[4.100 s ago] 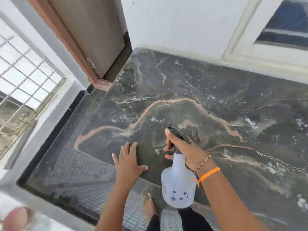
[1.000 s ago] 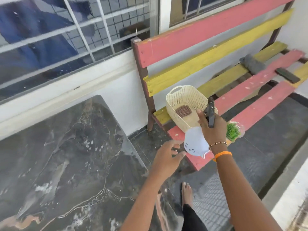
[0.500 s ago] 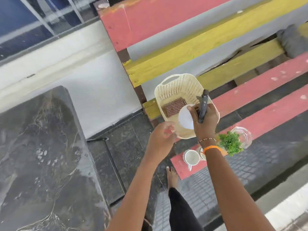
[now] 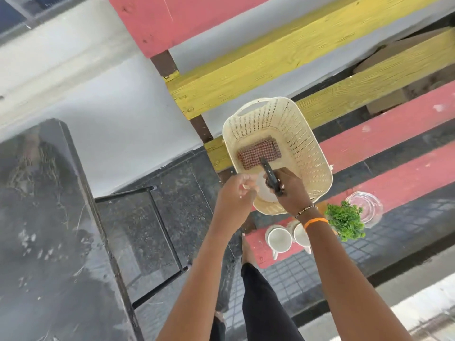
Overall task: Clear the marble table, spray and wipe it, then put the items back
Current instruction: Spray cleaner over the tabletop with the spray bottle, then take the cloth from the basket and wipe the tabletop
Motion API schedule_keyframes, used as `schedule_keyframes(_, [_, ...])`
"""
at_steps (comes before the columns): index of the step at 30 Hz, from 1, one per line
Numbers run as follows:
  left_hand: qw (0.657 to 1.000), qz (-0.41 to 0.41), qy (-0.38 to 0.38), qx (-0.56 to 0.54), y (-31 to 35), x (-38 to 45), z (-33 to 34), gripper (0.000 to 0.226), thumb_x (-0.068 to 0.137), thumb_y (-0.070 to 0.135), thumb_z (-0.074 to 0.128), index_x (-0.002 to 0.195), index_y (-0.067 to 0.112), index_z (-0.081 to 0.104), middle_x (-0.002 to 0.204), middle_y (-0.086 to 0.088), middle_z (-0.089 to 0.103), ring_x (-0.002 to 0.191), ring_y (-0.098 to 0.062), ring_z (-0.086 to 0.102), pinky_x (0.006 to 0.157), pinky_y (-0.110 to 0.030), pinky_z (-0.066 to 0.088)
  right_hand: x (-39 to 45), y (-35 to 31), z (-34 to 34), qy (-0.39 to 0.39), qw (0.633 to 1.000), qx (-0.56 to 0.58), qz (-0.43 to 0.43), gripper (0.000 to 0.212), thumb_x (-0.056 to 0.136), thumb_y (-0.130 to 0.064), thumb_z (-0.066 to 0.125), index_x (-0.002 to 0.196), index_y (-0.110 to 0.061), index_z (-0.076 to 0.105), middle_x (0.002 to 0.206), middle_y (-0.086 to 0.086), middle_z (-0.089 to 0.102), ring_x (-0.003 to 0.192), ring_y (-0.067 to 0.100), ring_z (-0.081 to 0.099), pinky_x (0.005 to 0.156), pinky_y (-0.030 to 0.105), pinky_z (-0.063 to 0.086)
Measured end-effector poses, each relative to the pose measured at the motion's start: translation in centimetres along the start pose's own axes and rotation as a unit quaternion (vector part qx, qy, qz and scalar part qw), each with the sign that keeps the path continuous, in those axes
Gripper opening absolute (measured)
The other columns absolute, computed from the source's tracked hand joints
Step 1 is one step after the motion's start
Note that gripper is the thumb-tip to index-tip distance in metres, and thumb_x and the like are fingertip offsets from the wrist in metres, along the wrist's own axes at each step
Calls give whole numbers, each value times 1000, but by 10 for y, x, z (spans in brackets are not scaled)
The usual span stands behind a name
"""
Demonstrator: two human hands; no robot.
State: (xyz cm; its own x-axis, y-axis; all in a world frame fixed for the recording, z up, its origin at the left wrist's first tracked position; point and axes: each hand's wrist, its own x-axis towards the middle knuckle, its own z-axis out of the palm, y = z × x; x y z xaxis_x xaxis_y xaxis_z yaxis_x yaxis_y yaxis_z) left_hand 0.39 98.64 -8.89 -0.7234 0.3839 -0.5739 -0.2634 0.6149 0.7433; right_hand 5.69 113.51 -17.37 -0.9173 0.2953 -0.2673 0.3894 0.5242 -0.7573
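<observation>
The desk (image 4: 49, 242) lies bare and wet, unwiped. The right hand (image 4: 289, 190) grips the spray bottle (image 4: 267, 193) over the basket (image 4: 307, 153) holding the cloth (image 4: 258, 153); the left hand (image 4: 236, 193) is loosely curled, empty. Wiping and returning the cups (image 4: 279, 239) remain.

home porch, painted slat bench (image 4: 270, 52), tiled floor (image 4: 307, 274), barred window (image 4: 14, 11)

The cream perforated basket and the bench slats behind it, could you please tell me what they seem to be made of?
The cream perforated basket looks like moulded plastic, matte, with regular punched slots. The red and yellow bench slats look like painted wood: grain shows through the chipped paint.
</observation>
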Motion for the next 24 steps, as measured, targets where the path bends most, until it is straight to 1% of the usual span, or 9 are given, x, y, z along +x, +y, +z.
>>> schedule_keyframes(2, [1000, -10, 1, -14, 2, 5, 2, 28, 90, 19, 54, 118, 22, 58, 112, 12, 60, 90, 12, 50, 63, -3, 42, -1, 6, -8, -30, 999, -17, -4, 37, 70, 22, 51, 99, 5, 66, 96, 21, 63, 86, 34, 61, 74, 21, 42])
schedule_keyframes(5, [1000, -16, 7, -24, 4, 12, 2, 27, 90, 19, 55, 117, 22, 58, 110, 12, 60, 90, 11, 51, 62, -5, 42, 6, 17, -32, -62, 997, -42, 9, 43, 73, 23, 44, 104, 2, 66, 103, 21, 66, 91, 34, 63, 79, 24, 43])
schedule_keyframes(8, [999, -17, 13, -24, 6, 18, 1, 26, 90, 19, 54, 116, 23, 59, 110, 13, 61, 90, 10, 52, 64, -6, 42, 32, 21, -45, 6, 998, -21, 51, 45, 75, 23, 38, 103, 2, 66, 107, 19, 67, 93, 34, 64, 82, 31, 47])
schedule_keyframes(10, [999, -21, 18, -19, 6, 23, 1, 26, 90, 21, 54, 116, 24, 59, 108, 15, 61, 90, 9, 53, 69, -7, 39, 60, 21, -40, 13, 998, -22, 60, 41, 79, 19, 40, 107, 1, 65, 113, 18, 65, 102, 33, 61, 88, 32, 45])
schedule_keyframes(13, [999, -33, 26, -27, 2, 30, 0, 26, 90, 21, 54, 114, 25, 60, 104, 17, 61, 91, 7, 54, 74, -12, 41, 106, 24, -18, -81, 993, -76, 37, 47, 84, 12, 43, 128, -4, 53, 134, 17, 52, 122, 31, 50, 103, 30, 36])
schedule_keyframes(16, [998, -43, 32, -30, -3, 33, -1, 25, 90, 23, 55, 114, 27, 60, 105, 18, 61, 94, 5, 55, 77, -13, 42, 138, 36, 3, -195, 964, -178, 39, 61, 85, 8, 44, 142, -11, 34, 147, 12, 34, 127, 33, 42, 107, 41, 37])
schedule_keyframes(18, [998, -51, 34, -29, -5, 33, -2, 24, 90, 24, 54, 113, 29, 59, 106, 19, 61, 96, 5, 56, 77, -12, 41, 146, 43, 11, -197, 946, -256, 36, 56, 86, 1, 50, 139, -12, 38, 142, 13, 36, 125, 35, 40, 103, 46, 40])
schedule_keyframes(21, [997, -60, 33, -29, -7, 33, -4, 23, 91, 26, 54, 113, 30, 59, 106, 19, 61, 96, 6, 55, 73, -11, 38, 148, 45, 16, -120, 945, -304, 6, 37, 83, -6, 57, 120, -11, 55, 122, 12, 53, 121, 32, 38, 93, 42, 41])
schedule_keyframes(24, [997, -60, 36, -36, -4, 32, -8, 23, 91, 28, 53, 113, 31, 58, 107, 20, 60, 98, 5, 55, 72, -10, 37, 145, 48, 14, -125, 932, -339, -14, 36, 81, -9, 62, 117, -14, 55, 119, 8, 58, 123, 31, 36, 94, 41, 36])
